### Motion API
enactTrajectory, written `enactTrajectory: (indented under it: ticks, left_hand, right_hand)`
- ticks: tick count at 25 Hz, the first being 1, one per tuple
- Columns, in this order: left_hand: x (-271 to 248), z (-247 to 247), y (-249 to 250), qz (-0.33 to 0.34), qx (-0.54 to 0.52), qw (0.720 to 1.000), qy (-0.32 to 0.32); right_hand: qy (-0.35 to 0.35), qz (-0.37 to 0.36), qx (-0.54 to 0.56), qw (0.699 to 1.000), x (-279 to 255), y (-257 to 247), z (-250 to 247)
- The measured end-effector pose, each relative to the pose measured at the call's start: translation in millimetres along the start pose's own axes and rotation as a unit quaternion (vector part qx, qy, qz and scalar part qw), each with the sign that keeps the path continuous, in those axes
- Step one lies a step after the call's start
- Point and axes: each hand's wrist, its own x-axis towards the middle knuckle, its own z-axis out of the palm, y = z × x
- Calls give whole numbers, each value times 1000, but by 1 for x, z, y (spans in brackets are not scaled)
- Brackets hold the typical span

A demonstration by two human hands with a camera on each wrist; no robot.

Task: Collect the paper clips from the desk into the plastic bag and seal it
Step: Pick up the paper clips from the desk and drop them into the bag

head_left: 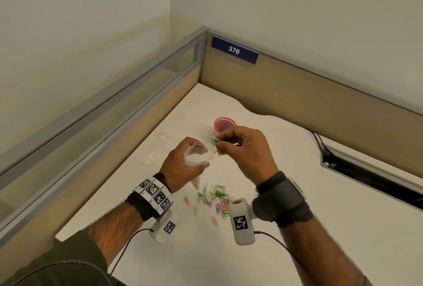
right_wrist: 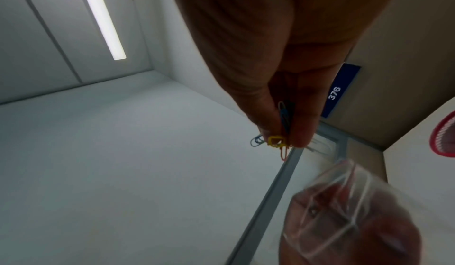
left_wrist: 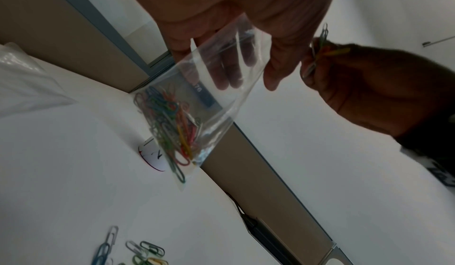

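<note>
My left hand (head_left: 183, 166) holds a clear plastic bag (head_left: 196, 156) up above the desk with its mouth spread wide. In the left wrist view the bag (left_wrist: 211, 86) hangs down with several coloured paper clips (left_wrist: 169, 121) in its bottom corner. My right hand (head_left: 242, 148) pinches a small bunch of paper clips (head_left: 218, 148) right at the bag's rim; the bunch (right_wrist: 278, 138) shows between thumb and fingers in the right wrist view. A loose pile of paper clips (head_left: 217, 196) lies on the white desk (head_left: 297, 240) below both hands.
A pink mesh cup (head_left: 224, 124) stands behind the hands. A second clear bag (head_left: 158, 150) lies flat on the desk to the left. Partition walls (head_left: 320, 93) close the desk's back and left. A cable slot (head_left: 366, 171) opens at the right.
</note>
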Motion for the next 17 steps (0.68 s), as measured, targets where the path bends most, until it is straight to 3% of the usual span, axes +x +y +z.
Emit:
enactTrajectory:
  ticks: [7, 13, 17]
  left_hand:
    - [2, 6, 7, 11, 0, 1000, 2]
    - [-1, 3, 5, 6, 8, 1000, -12]
    - [-5, -3, 5, -3, -21, 1000, 0]
  right_hand:
    - [-43, -48, -154, 986, 3, -3, 37]
    - [23, -52, -116, 992, 1, -14, 11]
    - [49, 1, -118, 992, 7, 37, 3]
